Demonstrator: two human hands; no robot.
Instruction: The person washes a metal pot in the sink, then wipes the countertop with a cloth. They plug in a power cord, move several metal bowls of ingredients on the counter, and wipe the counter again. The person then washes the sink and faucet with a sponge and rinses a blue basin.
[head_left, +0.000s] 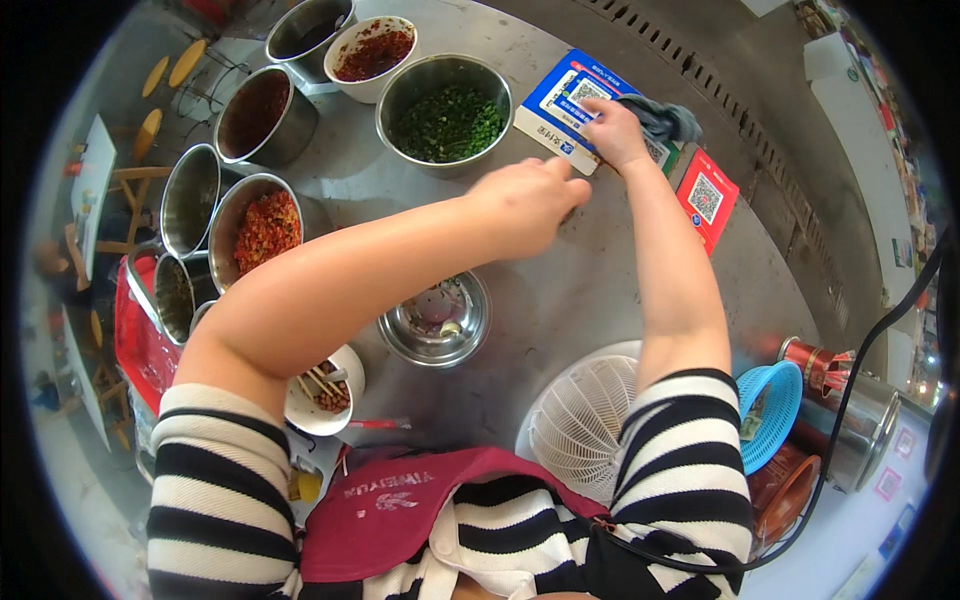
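My left hand (531, 206) is over the middle of the metal counter, its fingers curled and their undersides hidden, so whether it holds anything cannot be told. Farther out, my right hand (616, 133) is at a blue and white payment-code card (553, 112), fingers bent over its edge. A crumpled grey-blue cloth (664, 120) lies right beside that hand; a grip on it cannot be made out. Left of the card stands a steel bowl of chopped green onions (448, 124). Below my left forearm is a shiny steel bowl (435, 322) with scraps inside.
Steel pots, one with chopped red chili (266, 232), and a white bowl of chili sauce (375, 54) line the left side. Nearer are a white bowl of peanuts (330, 401) and a white wire strainer (581, 420). Right are a red code card (705, 195) and a blue plastic basket (772, 420).
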